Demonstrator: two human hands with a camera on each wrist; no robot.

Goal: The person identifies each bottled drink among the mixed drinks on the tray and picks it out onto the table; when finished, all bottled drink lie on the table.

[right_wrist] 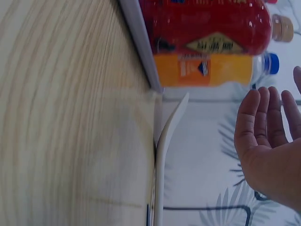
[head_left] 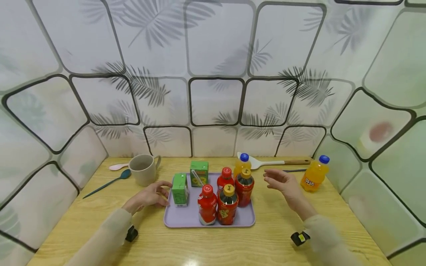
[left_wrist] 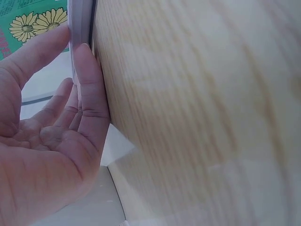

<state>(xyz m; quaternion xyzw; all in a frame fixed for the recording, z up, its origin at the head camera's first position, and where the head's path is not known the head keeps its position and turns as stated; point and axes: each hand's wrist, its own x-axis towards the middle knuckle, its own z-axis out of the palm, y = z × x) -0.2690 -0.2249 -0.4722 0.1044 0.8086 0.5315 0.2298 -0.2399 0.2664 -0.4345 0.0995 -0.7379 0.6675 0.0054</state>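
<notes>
My left hand is at the left rim of a lilac tray; in the left wrist view its thumb and fingertips touch the tray's edge, fingers loosely bent. Two green drink cartons stand at the tray's left and back. Toward the right are red bottles with red caps, dark drink bottles with yellow caps, and an orange drink bottle with a blue cap at the back corner. My right hand is raised off the tray's right side, fingers relaxed, holding nothing; the right wrist view shows its palm.
Another orange drink bottle stands right of my right hand. Behind lies a white spatula with a wooden handle. At the left are a grey mug, a dark teal spoon and a pink spoon. A patterned wall encloses the table.
</notes>
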